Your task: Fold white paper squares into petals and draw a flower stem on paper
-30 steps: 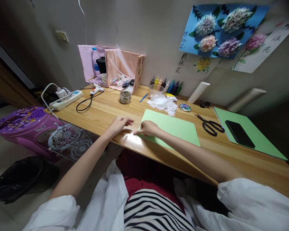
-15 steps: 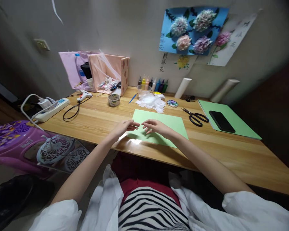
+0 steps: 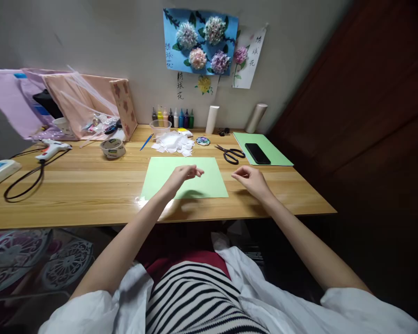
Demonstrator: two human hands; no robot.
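Note:
Above the light green paper sheet [image 3: 156, 174] hovers my left hand [image 3: 183, 178], its fingers reaching right, loosely bent and apart. It holds nothing that I can see. My right hand [image 3: 254, 182] is past the sheet's right edge, over the bare wood. Its thumb and fingertips come together in a loose pinch, and no object shows in them. Nearest beyond it lie black-handled scissors [image 3: 231, 155], and a black phone [image 3: 257, 153] on a stack of green paper [image 3: 278, 154]. White scraps [image 3: 174, 142] are heaped behind the sheet.
On the wooden table [image 3: 101, 192] stand a tape roll [image 3: 113, 149], a glue gun [image 3: 54, 148] with its cord, a blue pen [image 3: 146, 142], several paint bottles [image 3: 176, 118], a clear bowl [image 3: 160, 127] and two rolls, one white [image 3: 212, 119]. A pink fabric box [image 3: 123, 109] sits back left.
My view has swung to the right. My hands were close together over the green sheet; now they are apart, the right hand off the sheet to the right with its fingertips drawn together.

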